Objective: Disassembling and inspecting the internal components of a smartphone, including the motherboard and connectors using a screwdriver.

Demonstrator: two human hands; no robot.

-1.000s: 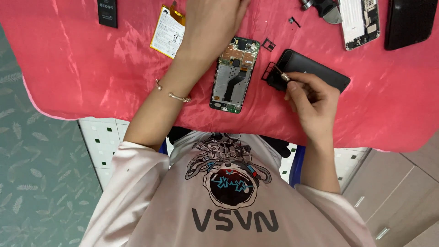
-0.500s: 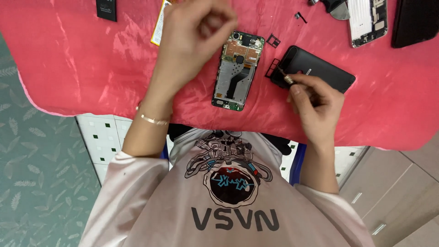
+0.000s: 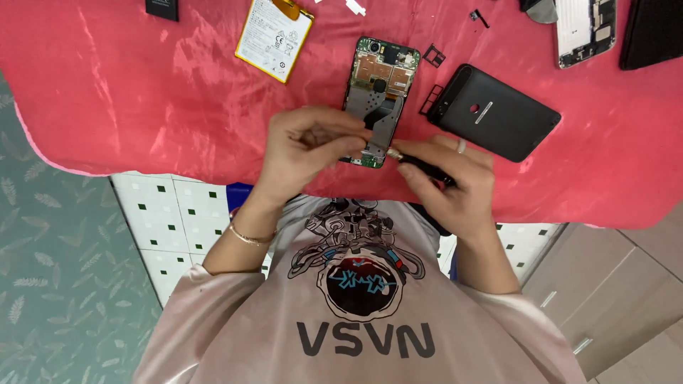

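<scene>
My left hand [image 3: 313,146] has come back from the far edge of the counter and now pinches the near end of the opened phone [image 3: 377,99], grip closed on its frame. My right hand [image 3: 448,181] stays clamped on a thin black screwdriver [image 3: 420,165], tip at that same bottom edge. The phone lies on glossy, wrinkled red cloth [image 3: 142,92]: green circuit board, bare metal. A matte black back cover [image 3: 494,112] sits just beside it, and a flat white battery [image 3: 274,39] further left.

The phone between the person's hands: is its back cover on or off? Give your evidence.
Off. The phone lies with circuit boards and metal shielding exposed; a black back cover lies apart beside it on the red cloth.
</scene>
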